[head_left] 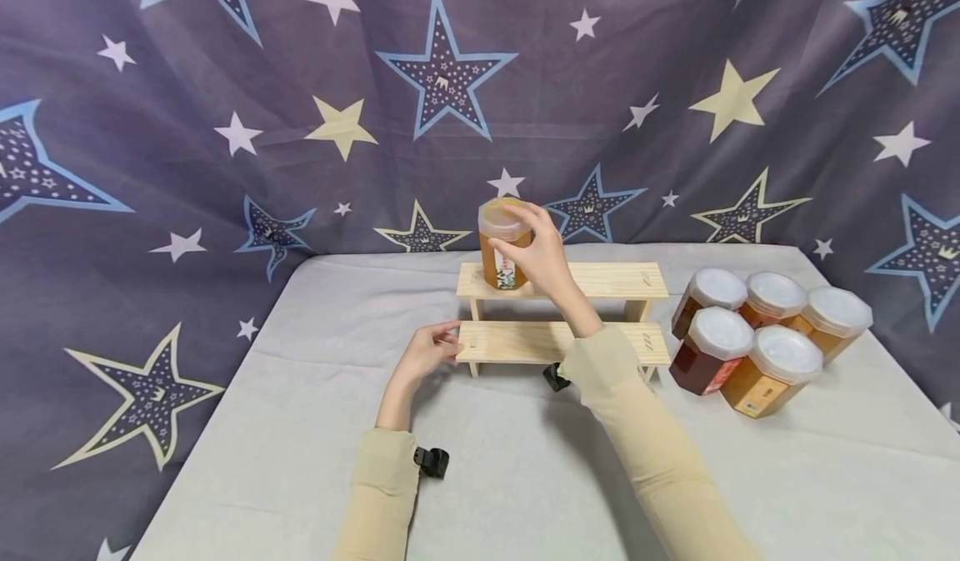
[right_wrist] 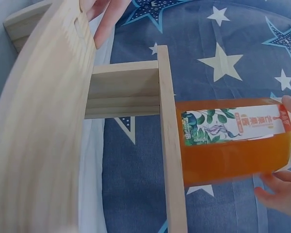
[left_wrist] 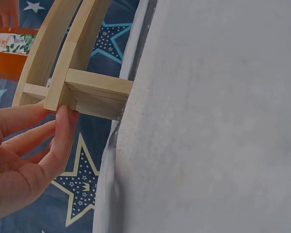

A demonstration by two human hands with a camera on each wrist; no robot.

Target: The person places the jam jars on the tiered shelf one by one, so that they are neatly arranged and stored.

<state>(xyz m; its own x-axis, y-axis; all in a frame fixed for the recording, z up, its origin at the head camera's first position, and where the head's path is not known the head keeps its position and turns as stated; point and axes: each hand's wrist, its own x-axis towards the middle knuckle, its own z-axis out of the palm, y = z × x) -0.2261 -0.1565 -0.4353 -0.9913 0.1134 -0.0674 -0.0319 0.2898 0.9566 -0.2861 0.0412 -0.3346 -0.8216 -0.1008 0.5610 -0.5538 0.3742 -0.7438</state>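
A two-tier wooden display stand (head_left: 517,343) stands on the cloth-covered table. On the left end of its upper board is an amber jar (head_left: 491,262) with a pale lid and a white printed label, upright. My right hand (head_left: 546,254) grips this jar near its lid, thumb on the near side; in the right wrist view the jar (right_wrist: 233,160) has its base at the board. My left hand (head_left: 422,354) is at the left end of the lower board. In the left wrist view, the left hand's fingers (left_wrist: 63,131) pinch the corner of that board.
To the right of the stand is a group of several lidded jars, among them a dark red jar (head_left: 705,361) and a golden jar (head_left: 761,386). Behind the grey-white tablecloth (head_left: 300,428) hangs a dark curtain (head_left: 285,69) with stars.
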